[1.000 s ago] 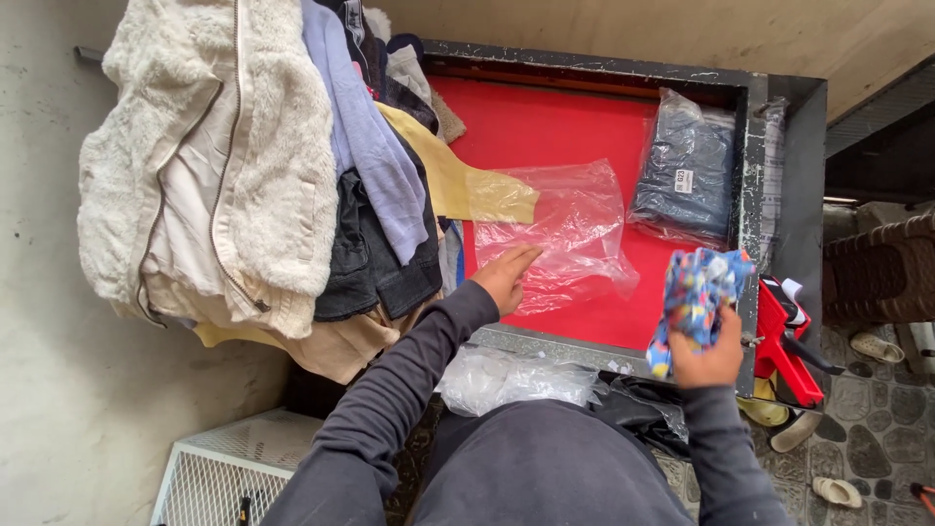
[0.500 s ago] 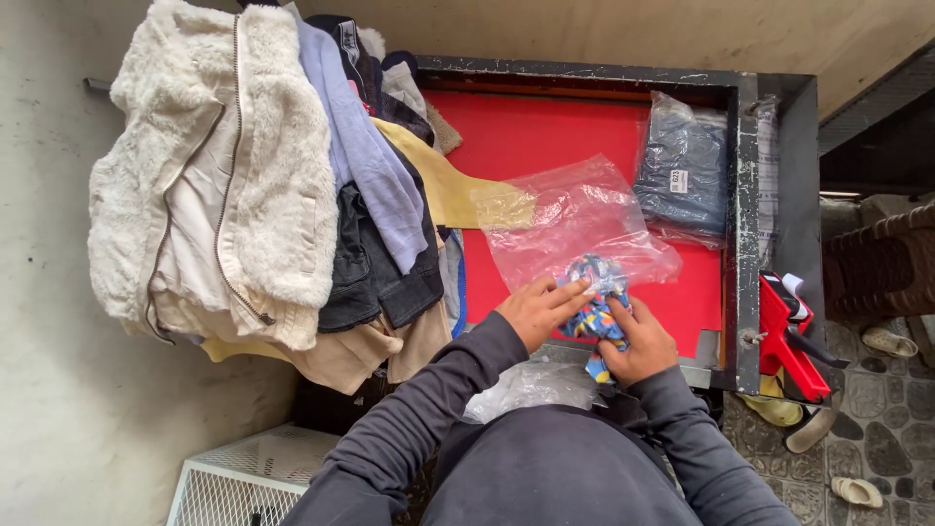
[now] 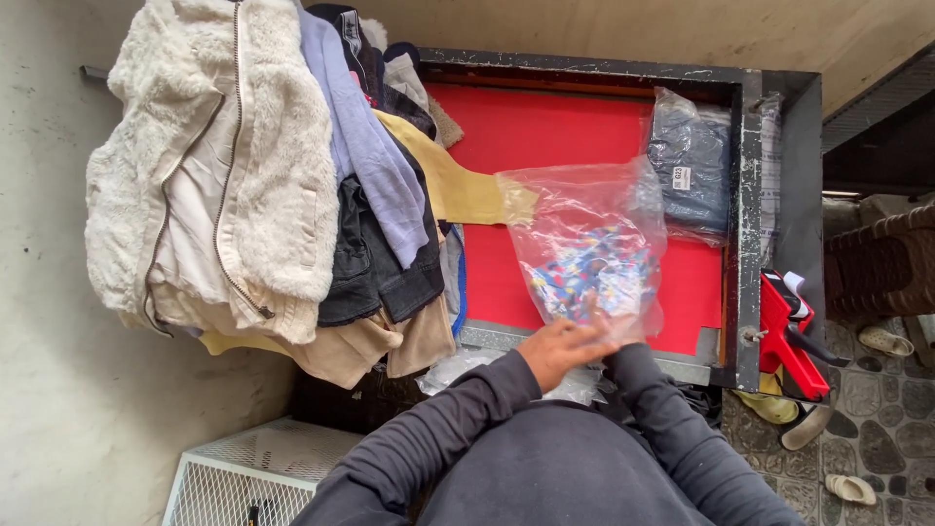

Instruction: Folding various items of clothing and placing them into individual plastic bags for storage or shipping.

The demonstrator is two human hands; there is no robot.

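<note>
Bagging step, approx. midway: colourful cloth (image 3: 594,273) sits inside clear bag (image 3: 584,248), bag lying on red surface (image 3: 545,127) beside clothes pile (image 3: 292,185). Left hand (image 3: 560,349) pinches bag mouth, grip clenched on plastic. Right hand hidden behind it, grip can't tell. Next likely needs cloth seated deep w/ mouth flattened.

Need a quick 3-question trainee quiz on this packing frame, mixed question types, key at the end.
1. True or false: the multicoloured garment is inside the clear plastic bag.
2. Which hand is plainly visible at the bag's near edge? A) left hand B) right hand
3. Fill in: the sealed bag of dark clothing lies at the far right of the ___ table surface.

Key: 1 true. 2 A; the right hand is hidden behind the bag. 3 red.
</note>
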